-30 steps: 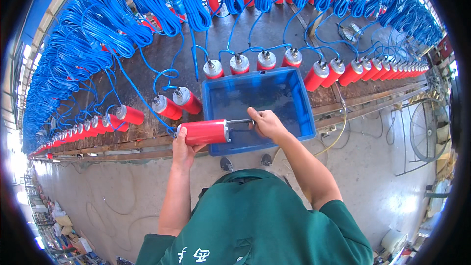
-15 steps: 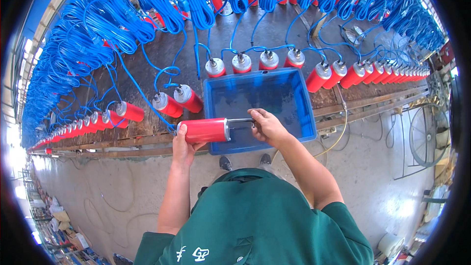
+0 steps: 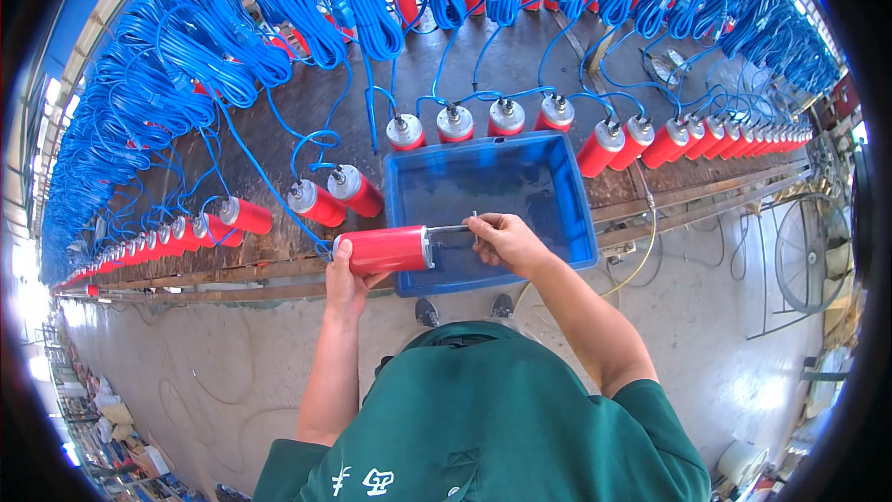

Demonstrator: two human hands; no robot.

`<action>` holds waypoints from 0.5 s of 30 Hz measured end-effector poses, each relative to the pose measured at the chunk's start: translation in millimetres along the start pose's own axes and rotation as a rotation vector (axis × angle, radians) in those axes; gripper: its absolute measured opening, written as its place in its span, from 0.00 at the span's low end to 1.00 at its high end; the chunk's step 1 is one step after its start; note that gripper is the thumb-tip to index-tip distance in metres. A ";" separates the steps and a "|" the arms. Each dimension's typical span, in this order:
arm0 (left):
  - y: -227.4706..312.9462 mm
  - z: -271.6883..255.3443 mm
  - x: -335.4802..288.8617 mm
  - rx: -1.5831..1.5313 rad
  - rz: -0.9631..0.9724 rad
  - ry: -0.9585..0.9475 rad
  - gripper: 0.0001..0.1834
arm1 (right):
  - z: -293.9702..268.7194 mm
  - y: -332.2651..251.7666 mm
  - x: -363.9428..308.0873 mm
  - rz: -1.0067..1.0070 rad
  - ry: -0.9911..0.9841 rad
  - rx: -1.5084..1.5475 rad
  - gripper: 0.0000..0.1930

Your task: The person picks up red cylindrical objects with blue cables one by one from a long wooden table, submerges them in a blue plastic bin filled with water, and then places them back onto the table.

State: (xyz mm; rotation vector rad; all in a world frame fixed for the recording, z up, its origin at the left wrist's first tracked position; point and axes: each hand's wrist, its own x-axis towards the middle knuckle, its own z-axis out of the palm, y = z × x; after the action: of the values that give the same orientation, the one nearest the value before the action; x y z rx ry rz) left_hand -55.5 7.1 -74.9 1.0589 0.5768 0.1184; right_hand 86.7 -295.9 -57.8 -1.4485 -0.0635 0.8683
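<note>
My left hand (image 3: 346,277) grips a red cylinder (image 3: 383,250) with a grey end cap, held level over the near left corner of a blue plastic tub (image 3: 557,167). My right hand (image 3: 502,238) is closed around a thin metal tool (image 3: 452,230) whose tip meets the cylinder's capped end. The tub looks filled with water.
A long row of red cylinders (image 3: 506,119) with blue cables lies on the dark bench, left and right of the tub. Coils of blue cable (image 3: 232,37) hang over the back. A metal rail (image 3: 706,193) edges the bench; a concrete floor (image 3: 186,363) lies below.
Almost nothing differs: both hands keep the red cylinder and tool at the tub's near edge, shifted very slightly.
</note>
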 end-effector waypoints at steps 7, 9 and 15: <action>4.8 10.5 2.5 0.007 -0.060 0.033 0.38 | -6.7 -6.0 -17.9 -0.574 0.195 -1.020 0.33; 3.5 6.4 6.5 0.017 -0.053 0.014 0.38 | -14.1 -2.8 -8.9 -0.627 0.193 -1.090 0.30; -1.3 2.0 3.0 0.030 -0.010 0.012 0.38 | -11.1 -13.3 6.5 -0.324 0.067 -0.627 0.25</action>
State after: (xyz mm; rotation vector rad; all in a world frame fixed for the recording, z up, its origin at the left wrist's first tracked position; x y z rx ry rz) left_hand -52.2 6.0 -76.5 1.0846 0.5961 0.1075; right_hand 103.4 -300.0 -51.2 -1.9768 -0.5452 0.5477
